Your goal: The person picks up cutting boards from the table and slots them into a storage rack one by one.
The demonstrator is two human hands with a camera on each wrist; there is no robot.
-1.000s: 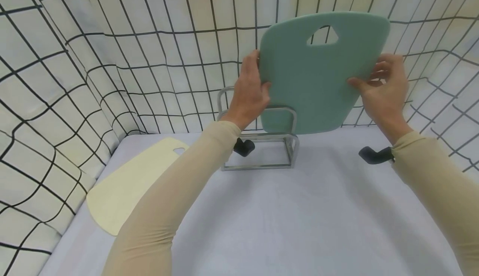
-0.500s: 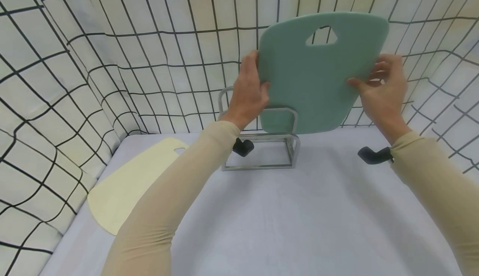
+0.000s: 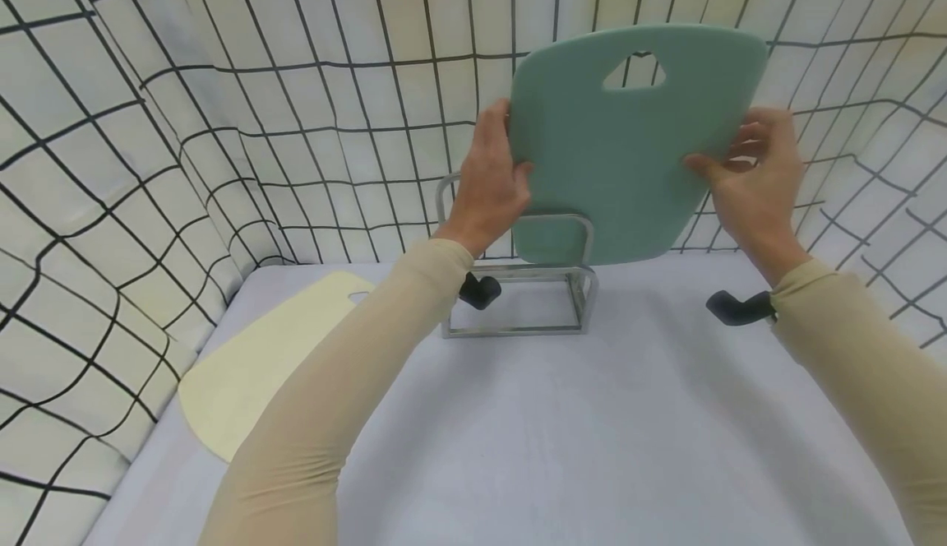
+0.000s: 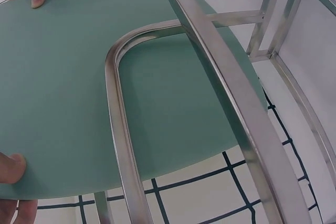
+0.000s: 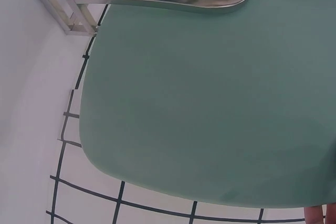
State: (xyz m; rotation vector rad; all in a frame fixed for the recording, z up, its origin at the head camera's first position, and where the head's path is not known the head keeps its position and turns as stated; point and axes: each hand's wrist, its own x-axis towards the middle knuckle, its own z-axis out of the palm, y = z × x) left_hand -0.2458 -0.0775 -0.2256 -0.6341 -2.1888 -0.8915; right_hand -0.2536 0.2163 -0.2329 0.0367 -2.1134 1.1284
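Work appeared midway: your left hand and right hand grasped opposite edges of the green board, which stood tilted behind a hoop of the metal rack, at the surface's far side. Whether its bottom was seated could not be told; release was not yet done. The pale yellow board lay unracked, far left.
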